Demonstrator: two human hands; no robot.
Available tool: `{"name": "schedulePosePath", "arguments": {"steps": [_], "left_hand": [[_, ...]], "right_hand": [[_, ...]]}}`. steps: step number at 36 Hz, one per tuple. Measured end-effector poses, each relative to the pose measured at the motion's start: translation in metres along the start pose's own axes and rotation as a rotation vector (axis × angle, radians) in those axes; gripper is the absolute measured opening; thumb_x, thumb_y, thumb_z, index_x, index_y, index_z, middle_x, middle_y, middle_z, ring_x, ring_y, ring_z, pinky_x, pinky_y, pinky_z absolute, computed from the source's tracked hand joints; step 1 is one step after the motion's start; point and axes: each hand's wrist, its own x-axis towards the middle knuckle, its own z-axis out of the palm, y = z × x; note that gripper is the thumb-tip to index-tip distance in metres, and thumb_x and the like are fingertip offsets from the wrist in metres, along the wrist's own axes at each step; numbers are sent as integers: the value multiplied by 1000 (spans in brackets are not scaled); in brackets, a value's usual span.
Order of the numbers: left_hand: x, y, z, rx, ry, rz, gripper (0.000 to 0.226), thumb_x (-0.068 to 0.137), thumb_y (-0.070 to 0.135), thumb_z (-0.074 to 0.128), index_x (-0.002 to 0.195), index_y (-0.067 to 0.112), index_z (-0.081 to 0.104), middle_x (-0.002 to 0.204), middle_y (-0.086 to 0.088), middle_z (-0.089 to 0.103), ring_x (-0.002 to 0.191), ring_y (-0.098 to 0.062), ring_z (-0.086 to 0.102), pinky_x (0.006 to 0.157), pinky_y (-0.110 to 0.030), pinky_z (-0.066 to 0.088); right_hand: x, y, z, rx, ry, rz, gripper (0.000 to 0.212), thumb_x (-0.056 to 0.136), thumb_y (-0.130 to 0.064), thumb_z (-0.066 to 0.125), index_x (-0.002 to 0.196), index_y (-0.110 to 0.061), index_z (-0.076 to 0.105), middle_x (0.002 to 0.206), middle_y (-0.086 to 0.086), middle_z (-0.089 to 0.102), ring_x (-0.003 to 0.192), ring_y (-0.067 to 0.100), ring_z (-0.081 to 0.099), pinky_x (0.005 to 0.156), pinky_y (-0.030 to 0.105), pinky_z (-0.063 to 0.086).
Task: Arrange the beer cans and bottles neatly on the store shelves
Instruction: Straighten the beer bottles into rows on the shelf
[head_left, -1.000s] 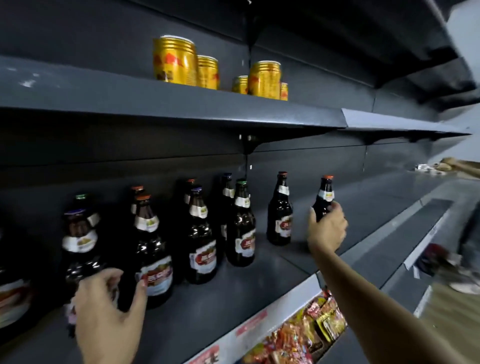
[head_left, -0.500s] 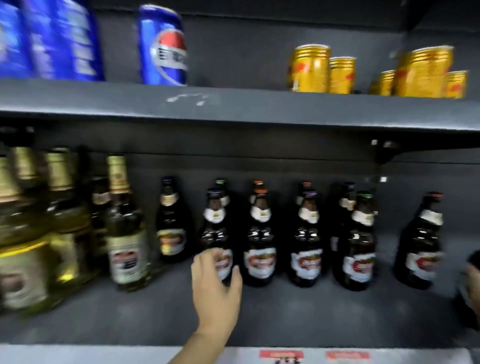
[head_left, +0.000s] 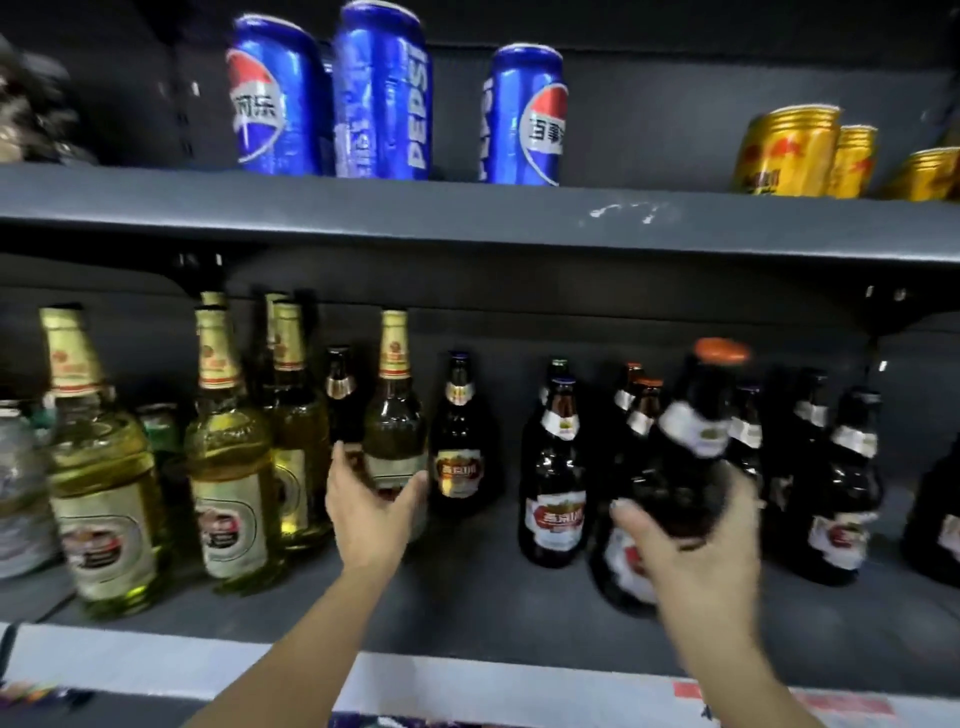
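My right hand (head_left: 698, 540) is gripping a dark brown beer bottle (head_left: 691, 467) around its lower body, holding it tilted in front of the lower shelf (head_left: 467, 613); it is blurred, and it is showing an orange cap and a pale neck label. My left hand (head_left: 371, 506) is cupping the base of a clear bottle with gold foil neck (head_left: 393, 415), thumb and fingers curling around it as it is standing on the same shelf. Left of it, more gold-foil bottles (head_left: 228, 467) of yellow liquid are standing in a loose cluster. To the right, brown bottles with red labels (head_left: 556, 467) are standing in uneven rows. On the upper shelf (head_left: 467, 218), three blue Pepsi cans (head_left: 382, 98) are standing upright, with gold cans (head_left: 789, 150) further right.
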Motion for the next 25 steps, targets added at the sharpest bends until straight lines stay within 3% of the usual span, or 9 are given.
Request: {"name": "schedulePosePath", "arguments": {"steps": [1,3,5,11,21,25], "left_hand": [[8,-4,-1,-16,-62,-47,107,69,37,83,151,16,18,150,-8,36,139,-27,31,113,-47,30],[19,-11,1,-60,-185,-127,111,64,39,86,150,20,18,146,-7,42,135,-28,38,109,-49,35],[26,-17,4,-107,-280,-171,109,61,37,88,147,20,24,135,-8,51,127,-29,47,105,-49,41],[28,-27,5,-118,-322,-136,70,65,27,86,123,19,46,93,4,63,89,-18,62,78,-34,49],[25,-35,-11,-23,-311,-87,78,58,47,85,122,28,44,100,8,63,95,-16,60,82,-35,51],[22,-35,-12,-38,-323,-79,78,58,49,84,122,32,41,104,10,60,96,-13,59,83,-37,52]], "right_hand": [[-8,-1,19,-11,-41,7,73,59,-21,90,117,-30,46,102,-8,62,85,-6,62,77,15,50],[-20,7,53,-83,-102,43,83,45,-53,81,119,-36,47,110,-8,62,100,5,61,88,25,48],[-27,18,85,-126,-137,103,90,42,-63,74,124,-38,45,117,-11,60,109,9,57,94,32,46],[-29,36,154,-194,-187,234,80,64,-44,84,129,-34,38,120,-12,57,108,7,53,84,27,42],[0,59,176,-455,-172,257,92,75,-50,75,146,-20,26,141,-2,48,124,22,51,86,33,44],[2,66,178,-501,-213,235,97,77,-52,73,150,-20,18,146,-4,41,111,14,56,77,30,44]]}}
